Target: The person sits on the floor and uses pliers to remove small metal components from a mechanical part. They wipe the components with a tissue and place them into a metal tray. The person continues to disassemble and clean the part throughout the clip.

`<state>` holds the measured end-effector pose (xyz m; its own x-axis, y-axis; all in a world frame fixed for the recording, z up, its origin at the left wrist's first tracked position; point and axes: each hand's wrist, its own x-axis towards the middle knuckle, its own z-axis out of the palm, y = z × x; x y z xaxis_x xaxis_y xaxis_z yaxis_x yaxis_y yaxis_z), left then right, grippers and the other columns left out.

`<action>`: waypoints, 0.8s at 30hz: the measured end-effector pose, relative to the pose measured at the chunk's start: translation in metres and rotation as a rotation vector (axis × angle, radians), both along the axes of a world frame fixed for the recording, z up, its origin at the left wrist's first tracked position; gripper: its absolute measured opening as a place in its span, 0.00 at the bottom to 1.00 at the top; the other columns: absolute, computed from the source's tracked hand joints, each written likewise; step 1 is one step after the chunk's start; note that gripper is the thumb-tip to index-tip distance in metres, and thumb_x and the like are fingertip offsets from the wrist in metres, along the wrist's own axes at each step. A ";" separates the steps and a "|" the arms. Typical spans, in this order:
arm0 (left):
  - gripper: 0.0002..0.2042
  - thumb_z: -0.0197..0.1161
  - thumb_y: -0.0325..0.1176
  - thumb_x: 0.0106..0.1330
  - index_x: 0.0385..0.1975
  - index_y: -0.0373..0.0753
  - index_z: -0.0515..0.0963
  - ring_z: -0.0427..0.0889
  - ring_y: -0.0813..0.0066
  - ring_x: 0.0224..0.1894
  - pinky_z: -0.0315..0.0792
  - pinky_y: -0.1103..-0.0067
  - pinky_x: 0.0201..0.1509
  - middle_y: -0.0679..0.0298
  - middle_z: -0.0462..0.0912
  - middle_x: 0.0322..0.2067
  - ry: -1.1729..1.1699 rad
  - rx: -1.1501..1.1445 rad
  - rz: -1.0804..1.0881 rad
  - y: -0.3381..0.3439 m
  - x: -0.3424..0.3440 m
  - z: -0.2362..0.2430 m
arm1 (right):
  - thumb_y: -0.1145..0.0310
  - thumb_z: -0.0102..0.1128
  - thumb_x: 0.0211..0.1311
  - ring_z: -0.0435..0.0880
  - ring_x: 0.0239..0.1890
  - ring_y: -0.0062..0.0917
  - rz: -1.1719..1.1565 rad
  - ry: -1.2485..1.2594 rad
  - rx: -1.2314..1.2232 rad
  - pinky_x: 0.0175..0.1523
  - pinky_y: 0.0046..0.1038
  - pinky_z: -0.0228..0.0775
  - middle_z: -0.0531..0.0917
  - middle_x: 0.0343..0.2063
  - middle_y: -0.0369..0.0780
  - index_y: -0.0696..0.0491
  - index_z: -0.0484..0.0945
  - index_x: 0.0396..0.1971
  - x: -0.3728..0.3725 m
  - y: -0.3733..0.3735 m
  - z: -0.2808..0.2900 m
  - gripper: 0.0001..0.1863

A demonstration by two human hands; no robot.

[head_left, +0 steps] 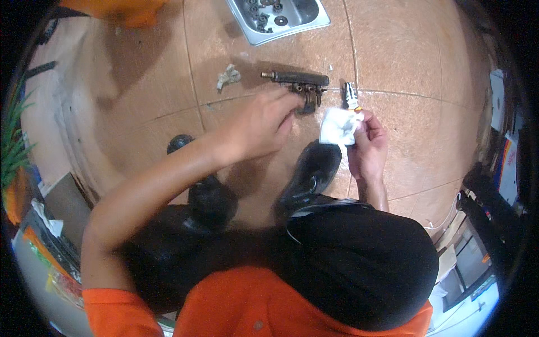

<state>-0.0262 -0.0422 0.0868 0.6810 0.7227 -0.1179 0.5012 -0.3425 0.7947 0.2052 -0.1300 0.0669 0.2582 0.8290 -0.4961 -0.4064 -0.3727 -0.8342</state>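
My left hand (268, 121) is curled, back upward, with its fingertips over the near side of a dark metal rail (295, 78). That rail lies on the floor, with a brass-coloured end and several short fittings along it. What the left fingertips hold, if anything, is hidden. My right hand (369, 137) pinches a folded white tissue (336, 128), held apart from the rail on its right. Just beyond the tissue is a small black-and-white object (349, 94); its kind is unclear, and I cannot tell whether the right fingers touch it.
A metal tray (306, 14) with several small dark parts stands at the far side. A crumpled, stained tissue (229, 76) lies left of the rail. My dark shoes (314, 168) rest on the brown tiled floor (418, 129). Green leaves (14, 140) show at the left edge.
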 end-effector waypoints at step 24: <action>0.06 0.64 0.29 0.59 0.32 0.32 0.80 0.82 0.51 0.31 0.74 0.64 0.37 0.50 0.82 0.27 -0.365 -0.005 0.239 0.000 0.051 -0.004 | 0.79 0.65 0.61 0.80 0.25 0.19 0.125 -0.200 0.169 0.31 0.22 0.74 0.84 0.27 0.39 0.58 0.77 0.31 -0.013 0.032 0.006 0.04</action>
